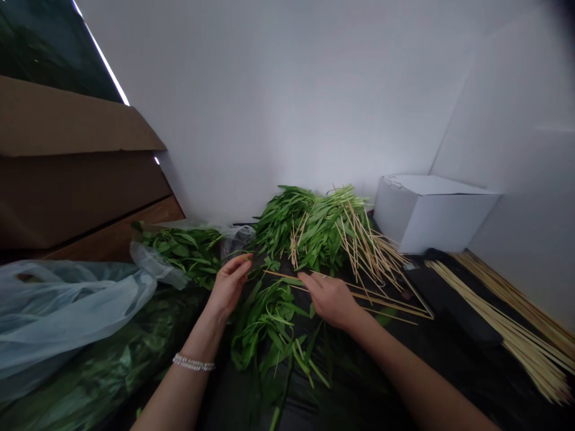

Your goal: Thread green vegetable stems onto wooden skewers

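Note:
My right hand (330,297), with a ring on one finger, pinches a thin bamboo skewer (281,275) whose tip points left. Across from it, my left hand (230,282) is closed in a pinch with thumb and fingertips together; what it holds, if anything, is too small to make out. Between and below both hands lies a loose heap of leafy green stems (274,326) on a dark surface. Several more skewers (386,299) lie beside and behind my right hand. Beyond the hands is a pile of leafy greens (323,230) with skewers among the stalks.
A white box (435,209) stands at the back right against the wall. Long sticks (516,341) lie in bundles at the right. On the left are a clear plastic bag (67,311), bagged greens (121,365) and a cardboard box (76,179).

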Tool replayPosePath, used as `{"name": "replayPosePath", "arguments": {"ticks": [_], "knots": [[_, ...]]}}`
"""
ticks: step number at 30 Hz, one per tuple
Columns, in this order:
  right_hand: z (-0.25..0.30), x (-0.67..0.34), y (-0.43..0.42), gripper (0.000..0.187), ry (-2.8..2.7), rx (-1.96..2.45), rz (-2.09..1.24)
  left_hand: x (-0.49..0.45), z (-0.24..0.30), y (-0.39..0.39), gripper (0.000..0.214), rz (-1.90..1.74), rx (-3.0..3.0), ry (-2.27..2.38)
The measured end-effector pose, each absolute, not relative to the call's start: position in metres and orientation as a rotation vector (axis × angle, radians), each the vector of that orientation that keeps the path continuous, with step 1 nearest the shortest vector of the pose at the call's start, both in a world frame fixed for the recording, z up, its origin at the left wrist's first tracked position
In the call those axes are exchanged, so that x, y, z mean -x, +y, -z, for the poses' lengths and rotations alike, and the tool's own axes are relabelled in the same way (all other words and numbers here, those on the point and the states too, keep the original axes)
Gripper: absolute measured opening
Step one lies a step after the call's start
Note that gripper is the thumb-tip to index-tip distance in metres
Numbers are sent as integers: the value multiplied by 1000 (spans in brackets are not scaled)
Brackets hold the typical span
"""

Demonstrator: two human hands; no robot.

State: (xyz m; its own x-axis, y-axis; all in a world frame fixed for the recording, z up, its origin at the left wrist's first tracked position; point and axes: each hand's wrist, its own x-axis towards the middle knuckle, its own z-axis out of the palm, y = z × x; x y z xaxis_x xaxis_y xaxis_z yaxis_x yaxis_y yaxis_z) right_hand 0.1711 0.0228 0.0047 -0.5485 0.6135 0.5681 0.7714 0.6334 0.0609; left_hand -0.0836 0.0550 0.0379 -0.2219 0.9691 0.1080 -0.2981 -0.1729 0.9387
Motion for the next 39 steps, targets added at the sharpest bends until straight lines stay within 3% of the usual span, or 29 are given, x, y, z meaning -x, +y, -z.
{"name": "replayPosePath", "arguments": {"ticks": [14,20,26,39], "knots": [[-5,-172,24,42,-2340,1124,419,84,-36,56,26,-1509,-853,898],[-6,-172,24,41,-2327,1107,417,78,-28,56,45,-1536,-1153,1074],[-7,-173,24,40,-2329,1110,402,73,-28,54,48,-1502,-1621,1344],[-7,-171,22,50,-2386,1226,428,62,-42,38,38,-1179,-1036,955]]}}
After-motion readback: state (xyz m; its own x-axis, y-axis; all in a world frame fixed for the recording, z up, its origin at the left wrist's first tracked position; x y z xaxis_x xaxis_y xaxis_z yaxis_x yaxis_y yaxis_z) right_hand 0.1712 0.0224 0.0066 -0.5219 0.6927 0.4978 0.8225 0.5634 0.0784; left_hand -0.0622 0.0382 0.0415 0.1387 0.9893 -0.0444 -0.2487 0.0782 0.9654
